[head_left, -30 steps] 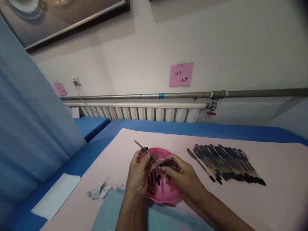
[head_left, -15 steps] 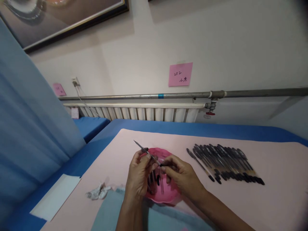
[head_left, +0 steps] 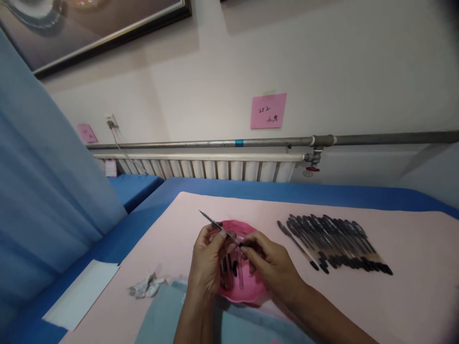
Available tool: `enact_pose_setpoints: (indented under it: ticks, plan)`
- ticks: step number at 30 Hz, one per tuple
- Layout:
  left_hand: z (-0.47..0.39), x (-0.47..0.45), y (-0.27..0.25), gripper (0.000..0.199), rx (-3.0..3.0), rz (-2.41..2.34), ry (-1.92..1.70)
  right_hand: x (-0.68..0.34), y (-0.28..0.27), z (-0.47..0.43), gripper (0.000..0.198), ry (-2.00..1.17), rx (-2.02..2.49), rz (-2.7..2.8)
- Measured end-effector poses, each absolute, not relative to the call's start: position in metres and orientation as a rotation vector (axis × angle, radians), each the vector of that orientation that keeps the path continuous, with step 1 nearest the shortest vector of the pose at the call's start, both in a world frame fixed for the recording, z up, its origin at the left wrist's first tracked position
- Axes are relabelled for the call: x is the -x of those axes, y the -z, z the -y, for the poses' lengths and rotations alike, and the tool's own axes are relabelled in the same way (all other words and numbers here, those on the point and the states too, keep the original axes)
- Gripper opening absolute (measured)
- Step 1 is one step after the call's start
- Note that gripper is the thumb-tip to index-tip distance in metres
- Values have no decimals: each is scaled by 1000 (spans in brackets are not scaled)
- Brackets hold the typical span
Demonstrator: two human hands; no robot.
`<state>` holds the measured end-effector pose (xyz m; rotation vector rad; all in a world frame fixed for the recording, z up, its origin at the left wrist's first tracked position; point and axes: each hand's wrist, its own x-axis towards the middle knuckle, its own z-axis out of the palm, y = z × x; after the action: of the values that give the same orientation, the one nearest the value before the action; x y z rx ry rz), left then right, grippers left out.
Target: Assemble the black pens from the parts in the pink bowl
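Note:
A slim gel pen, uncapped with its tip toward the upper left, is held between both hands above a pink bowl. My left hand pinches its barrel near the middle. At its lower right end, the fingertips of my right hand are closed on the black end piece. Beneath them in the bowl lie clear pen barrels and small black pen parts, partly hidden by my left hand. Right of the bowl, several capped black pens lie side by side in a slanted row.
Pink cloth covers the blue bed. On the left are crumpled tissue and a white sheet of paper. Light blue-green cloth lies at the near edge. Behind the bed stand a radiator and a pipe.
Hardly anything differs. Both hands keep hold of the pen over the bowl, with only slight finger shifts; the whole view has drifted a little.

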<state>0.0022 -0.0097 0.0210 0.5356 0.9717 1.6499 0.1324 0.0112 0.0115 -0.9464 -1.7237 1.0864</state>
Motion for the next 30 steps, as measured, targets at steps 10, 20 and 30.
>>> enact_pose_setpoints:
  ticks: [10, 20, 30]
  plan:
    - [9, -2, -18, 24, -577, -977, -1615, -131, -7, -13, 16, -1359, 953, 1587]
    - [8, -1, -16, 25, -552, -1011, -1618, -133, -7, -12, 8, -1057, 981, 1795]
    - [7, 0, -15, 29, -553, -1018, -1621, -135, -7, -13, 13, -843, 920, 1920]
